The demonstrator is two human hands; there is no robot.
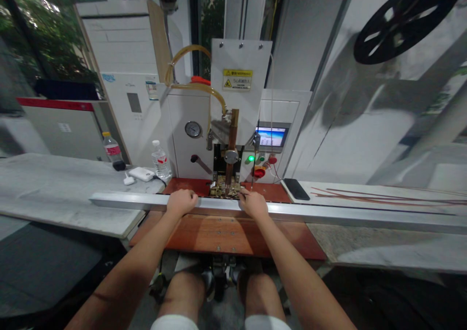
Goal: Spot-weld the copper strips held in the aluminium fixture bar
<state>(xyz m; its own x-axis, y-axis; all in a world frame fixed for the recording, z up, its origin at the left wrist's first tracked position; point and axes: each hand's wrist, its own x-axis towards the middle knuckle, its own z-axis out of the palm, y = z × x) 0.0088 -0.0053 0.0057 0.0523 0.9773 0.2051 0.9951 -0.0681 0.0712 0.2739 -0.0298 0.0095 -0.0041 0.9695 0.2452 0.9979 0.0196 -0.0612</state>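
A long silver metal bar point(314, 212) lies crosswise over the reddish-brown work board point(219, 237). My left hand point(182, 202) is closed on the bar to the left of the machine's copper electrode point(232, 150). On the electrode's right, my right hand point(253, 203) is also closed on the bar, its fingers at the far edge. The electrode points down to a brass-coloured fixture point(221, 186) just behind the bar, between my hands. Fingertips of both hands are partly hidden.
The white machine has a gauge point(193, 129), a lit screen point(272, 136) and a red knob point(259, 173). Two bottles, a clear one point(160, 159) and a red-labelled one point(112, 150), stand left near a white charger point(142, 174). A phone point(296, 189) and copper-coloured strips point(365, 196) lie right.
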